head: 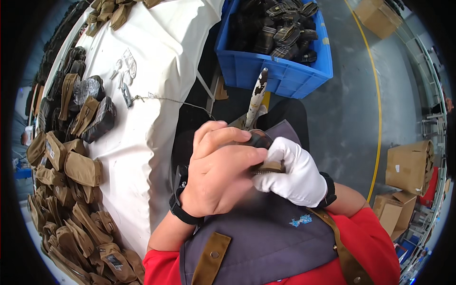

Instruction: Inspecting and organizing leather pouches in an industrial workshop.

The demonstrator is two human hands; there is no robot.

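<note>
My left hand point(224, 167), bare with a black wristband, is raised before my apron, its fingers curled over a small brown zippered fabric pouch point(271, 166). In a white glove, my right hand point(294, 172) grips the pouch from the other side. Part of the pouch and the left fingertips are hidden. Just beyond the hands stands a worn post point(257, 96) with chipped white paint and a rounded metal tip. Thread snips point(126, 95) tied to a cord lie on the white-covered table point(160, 139), close to a crumpled white glove point(129, 66).
Brown fabric pouches point(82, 168) are heaped along the table's far left edge, with dark plaid pouches point(101, 119) among them. A blue plastic crate point(274, 73) full of plaid pouches stands ahead. Cardboard boxes point(408, 167) line the floor at right, beyond a yellow line point(378, 107).
</note>
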